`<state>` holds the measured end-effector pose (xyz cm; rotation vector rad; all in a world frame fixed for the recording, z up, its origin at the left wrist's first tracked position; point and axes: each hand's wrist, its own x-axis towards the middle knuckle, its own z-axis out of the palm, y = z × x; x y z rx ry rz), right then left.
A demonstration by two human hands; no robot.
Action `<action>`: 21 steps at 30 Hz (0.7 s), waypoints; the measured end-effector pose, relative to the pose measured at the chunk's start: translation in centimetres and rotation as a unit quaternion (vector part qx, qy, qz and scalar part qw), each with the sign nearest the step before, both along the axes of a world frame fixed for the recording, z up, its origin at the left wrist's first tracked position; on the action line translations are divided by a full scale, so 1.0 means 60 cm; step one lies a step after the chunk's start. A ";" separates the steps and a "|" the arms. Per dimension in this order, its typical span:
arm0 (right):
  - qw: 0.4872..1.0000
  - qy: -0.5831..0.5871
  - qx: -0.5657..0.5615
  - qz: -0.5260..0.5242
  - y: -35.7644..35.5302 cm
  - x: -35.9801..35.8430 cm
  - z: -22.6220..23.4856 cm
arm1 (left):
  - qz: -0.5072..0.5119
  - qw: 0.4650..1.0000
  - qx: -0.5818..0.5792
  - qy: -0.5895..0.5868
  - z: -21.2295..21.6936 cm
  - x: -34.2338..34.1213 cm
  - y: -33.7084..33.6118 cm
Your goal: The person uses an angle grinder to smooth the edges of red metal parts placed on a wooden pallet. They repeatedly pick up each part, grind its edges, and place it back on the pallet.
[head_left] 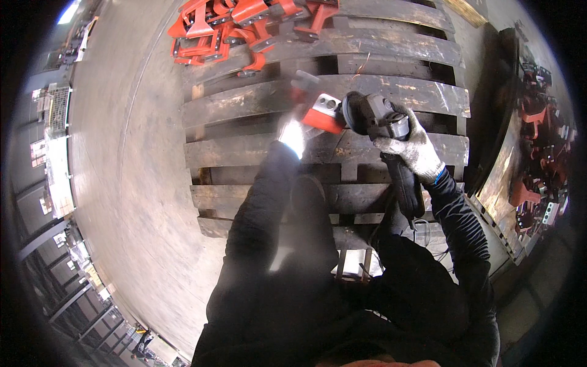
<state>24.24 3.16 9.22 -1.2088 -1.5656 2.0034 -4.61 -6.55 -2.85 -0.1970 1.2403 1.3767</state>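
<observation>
My right hand (417, 147), in a pale work glove with a blue cuff edge, is wrapped round the head of a black angle grinder (382, 116). The grinder's body hangs down toward me, and its disc is at the right end of a red metal bracket (323, 120). A bare metal plate with round holes forms that end of the bracket. My left hand (292, 137) is at the bracket's near left side and appears to grip it. Glare washes out this glove, so its fingers hardly show. The bracket's far end is blurred.
Under the work lies a dark wooden pallet (244, 101) with gaps between its slats. Several red metal brackets (223, 30) are heaped at its far left. More red parts (533, 156) lie on a wooden board at the right. A cable (422, 229) runs near my legs.
</observation>
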 end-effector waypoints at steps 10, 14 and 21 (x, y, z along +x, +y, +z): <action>0.988 -0.099 0.109 -0.041 -0.005 0.021 -0.021 | 0.023 0.999 0.010 0.026 0.054 0.020 0.021; 0.984 -0.043 0.160 -0.060 -0.013 -0.021 0.029 | 0.072 0.997 -0.038 -0.010 0.105 0.059 0.050; 0.962 -0.034 0.269 -0.019 0.007 -0.085 0.045 | 0.052 0.993 0.057 -0.085 -0.070 0.072 0.031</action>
